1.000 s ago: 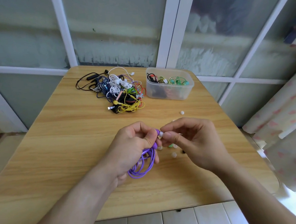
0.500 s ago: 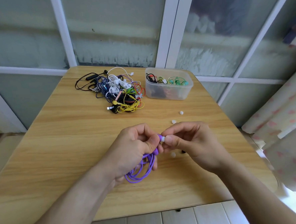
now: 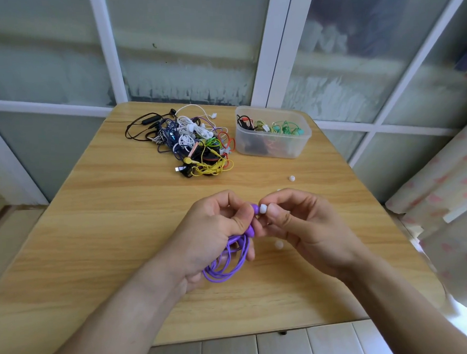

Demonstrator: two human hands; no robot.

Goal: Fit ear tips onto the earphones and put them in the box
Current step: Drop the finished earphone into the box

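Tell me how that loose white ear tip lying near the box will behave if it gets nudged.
The loose ear tip looks small and rounded, so it would probably roll or skitter across the smooth wooden table. It seems very light, likely soft like the one the right hand pinches, so easy to flick away.

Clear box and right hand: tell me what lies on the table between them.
Head view: one loose white ear tip on bare table, between the box and right hand.

We see the tangle of earphones [image 3: 189, 144] at the upper centre of the worktop [image 3: 93, 226], the box [image 3: 273, 138] just to its right, more earphones inside, loose ear tips [image 3: 291, 178] lower right of it.
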